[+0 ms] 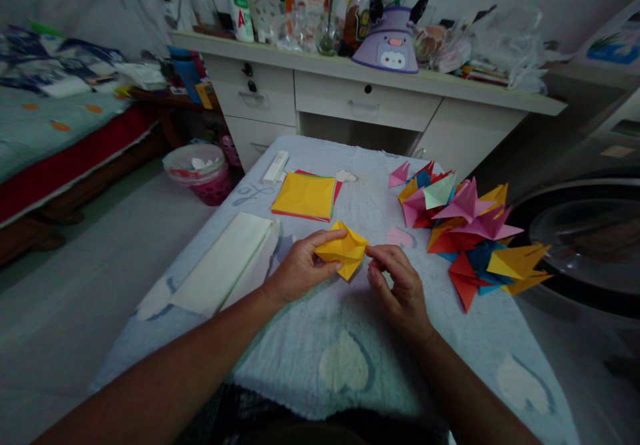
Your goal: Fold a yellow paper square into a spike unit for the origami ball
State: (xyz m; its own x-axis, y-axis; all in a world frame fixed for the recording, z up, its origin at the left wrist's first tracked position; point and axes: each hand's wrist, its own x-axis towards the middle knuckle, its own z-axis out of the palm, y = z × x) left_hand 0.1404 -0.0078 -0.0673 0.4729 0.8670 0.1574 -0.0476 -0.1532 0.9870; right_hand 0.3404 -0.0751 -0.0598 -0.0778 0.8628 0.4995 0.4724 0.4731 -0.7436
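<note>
A partly folded sheet of yellow origami paper (345, 250) is held just above the cloth-covered table. My left hand (305, 262) pinches its left side between thumb and fingers. At the paper's right edge, the index fingertip of my right hand (400, 285) touches it; the thumb is apart from that finger. Behind the hands lies a stack of square coloured paper (305, 195) with a yellow sheet on top. Over to the right, a heap of folded paper cranes (470, 215) in pink, red, yellow, blue and pale green covers part of the table.
A folded white cloth or paper (225, 258) lies left of my hands. The small white box (276, 167) is near the back edge. Beyond the table stands a white desk (325, 65) crowded with jars and bags. A pink bin (200, 175) is on the floor, left.
</note>
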